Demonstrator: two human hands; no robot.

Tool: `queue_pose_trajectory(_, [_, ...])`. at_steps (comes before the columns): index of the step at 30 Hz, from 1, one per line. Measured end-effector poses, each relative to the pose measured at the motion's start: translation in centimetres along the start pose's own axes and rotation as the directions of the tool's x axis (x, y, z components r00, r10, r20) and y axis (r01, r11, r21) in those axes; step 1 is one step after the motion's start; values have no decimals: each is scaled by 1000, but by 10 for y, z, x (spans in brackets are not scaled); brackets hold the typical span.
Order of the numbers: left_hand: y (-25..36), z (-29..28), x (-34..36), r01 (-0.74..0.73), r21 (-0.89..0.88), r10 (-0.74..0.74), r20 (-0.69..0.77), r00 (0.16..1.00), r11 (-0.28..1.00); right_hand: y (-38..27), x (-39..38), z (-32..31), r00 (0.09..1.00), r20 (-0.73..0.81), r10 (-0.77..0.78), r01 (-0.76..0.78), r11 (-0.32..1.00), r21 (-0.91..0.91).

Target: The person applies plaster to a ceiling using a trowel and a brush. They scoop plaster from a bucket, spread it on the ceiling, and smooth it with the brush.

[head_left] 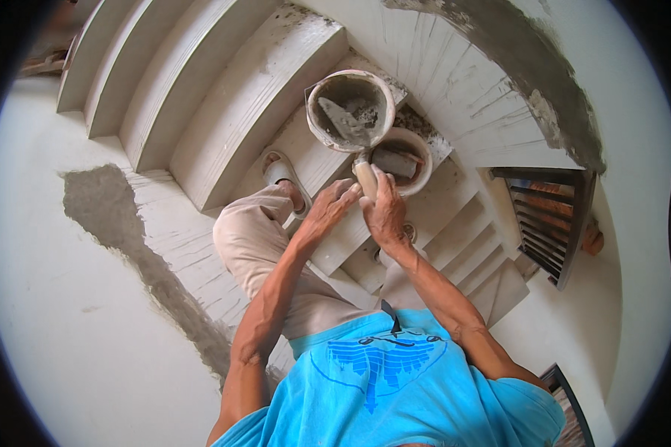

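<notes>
My right hand [386, 212] grips the wooden handle [365, 177] of a trowel, whose mortar-coated blade [337, 119] sits inside an upper pale bucket [317, 89] containing grey mortar. My left hand [332, 205] is just left of the handle, fingertips bent and close to it; I cannot make out what, if anything, they hold. A second bucket [423, 160] stands behind the handle, partly hidden, with a cylindrical grey object [395, 164] inside.
Stair treads [231, 112] climb to the upper left and continue down at the right [470, 246]. Curved white walls carry grey mortar patches [104, 208] at left and upper right [559, 97]. A dark barred opening [544, 223] is at right. My sandalled left foot [287, 179] is on a step.
</notes>
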State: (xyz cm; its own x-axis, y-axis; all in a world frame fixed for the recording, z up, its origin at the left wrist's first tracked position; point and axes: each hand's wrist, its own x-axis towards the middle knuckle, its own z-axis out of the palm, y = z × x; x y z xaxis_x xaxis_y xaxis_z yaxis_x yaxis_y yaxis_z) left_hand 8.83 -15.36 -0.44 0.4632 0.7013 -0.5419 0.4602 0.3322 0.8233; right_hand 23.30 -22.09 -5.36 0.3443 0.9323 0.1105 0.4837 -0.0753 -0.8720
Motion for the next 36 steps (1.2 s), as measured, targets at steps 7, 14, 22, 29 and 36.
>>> queue_pose_trajectory(7, [-17, 18, 18, 49, -247, -107, -230, 967, 968, 6, -14, 11, 969, 169, 182, -240, 857, 455])
queue_pose_trajectory(14, [46, -53, 33, 113, -297, -195, -262, 945, 948, 161, 1, 20, 980, 163, 112, -65, 961, -269])
queue_pose_trajectory(22, [47, -81, 42, 191, -9, -186, -261, 947, 982, 264, 26, 32, 884, 387, 263, 29, 795, -606])
queue_pose_trajectory(29, [35, -85, 57, 236, -314, -270, -68, 961, 920, 353, 43, 62, 866, 399, 303, 178, 559, -810])
queue_pose_trajectory(36, [65, -82, 52, 225, -516, -320, -100, 942, 826, 353, 81, 84, 749, 493, 442, 233, 520, -821])
